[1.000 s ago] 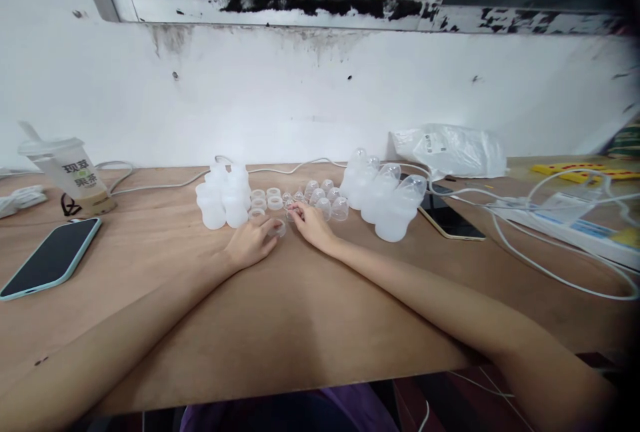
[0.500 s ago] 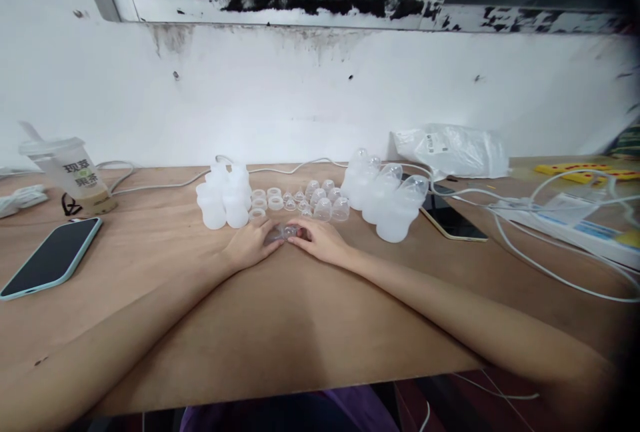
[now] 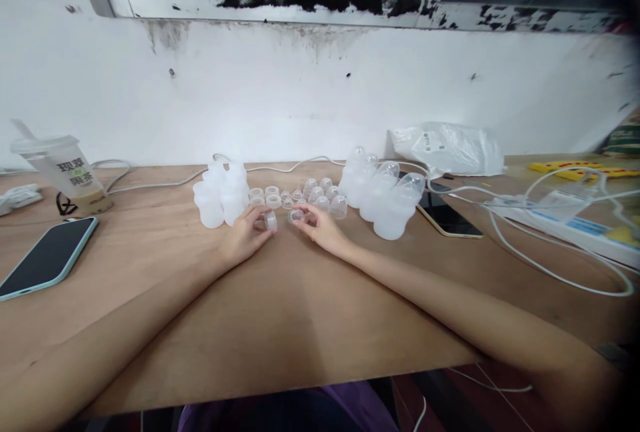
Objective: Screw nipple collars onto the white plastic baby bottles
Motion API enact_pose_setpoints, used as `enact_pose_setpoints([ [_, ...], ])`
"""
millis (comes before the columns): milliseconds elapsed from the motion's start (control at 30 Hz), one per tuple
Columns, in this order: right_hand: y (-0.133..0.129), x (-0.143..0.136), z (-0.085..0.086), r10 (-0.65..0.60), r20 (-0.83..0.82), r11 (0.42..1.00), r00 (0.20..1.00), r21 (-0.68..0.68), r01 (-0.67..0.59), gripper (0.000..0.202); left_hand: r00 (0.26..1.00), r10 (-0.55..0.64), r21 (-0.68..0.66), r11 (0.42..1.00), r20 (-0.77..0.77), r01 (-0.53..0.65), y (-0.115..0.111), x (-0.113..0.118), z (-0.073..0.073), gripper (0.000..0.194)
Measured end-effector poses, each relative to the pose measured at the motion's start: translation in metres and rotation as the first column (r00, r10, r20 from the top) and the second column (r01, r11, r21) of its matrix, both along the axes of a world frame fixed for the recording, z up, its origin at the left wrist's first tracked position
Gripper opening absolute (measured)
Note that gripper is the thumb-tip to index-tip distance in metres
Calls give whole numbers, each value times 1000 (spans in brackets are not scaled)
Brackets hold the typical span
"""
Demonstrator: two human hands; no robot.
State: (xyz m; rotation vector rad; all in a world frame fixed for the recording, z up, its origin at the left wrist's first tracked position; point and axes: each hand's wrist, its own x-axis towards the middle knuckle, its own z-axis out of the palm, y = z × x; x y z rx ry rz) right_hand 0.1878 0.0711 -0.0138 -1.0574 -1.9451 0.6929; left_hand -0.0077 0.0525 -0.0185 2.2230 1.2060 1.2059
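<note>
My left hand (image 3: 246, 235) is closed on a translucent bottle collar ring (image 3: 271, 220), held on edge between thumb and fingers. A short gap away, my right hand (image 3: 323, 229) pinches a small clear bottle nipple (image 3: 295, 216), partly covered by the fingers. Just beyond the hands lie several collar rings (image 3: 273, 201) and several more nipples (image 3: 287, 200). Clear domed caps (image 3: 338, 206) stand behind my right hand. White bottle bodies (image 3: 212, 207) are grouped beyond my left hand, and capped bottles (image 3: 393, 217) stand to the right.
A drink cup (image 3: 80, 175) and a phone in a light blue case (image 3: 47, 259) are at the left. On the right are another phone (image 3: 450, 216), a power strip (image 3: 565, 219) with loose white cables, and a plastic bag (image 3: 450, 149) against the wall.
My hands were together over the clear pieces and have moved apart. The collar ring is now in my left hand and the nipple in my right. The view has shifted slightly.
</note>
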Motion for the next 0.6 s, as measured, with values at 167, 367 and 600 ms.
enact_pose_setpoints([
  [167, 6, 3, -6, -49, -115, 996, 992, 63, 56, 38, 999, 15, -109, 994, 35, -11, -5, 2, 5, 36],
  [367, -1, 0, -2, 4, -88, 990, 996, 137, 9, 39, 998, 48, -35, 998, -46, -49, -4, 1, 7, 41],
  [600, -10, -1, 5, 16, 5, 971, 1000, 240, -17, 33, 996, -80, -50, 995, 31, 81, -1, -1, 1, 41],
])
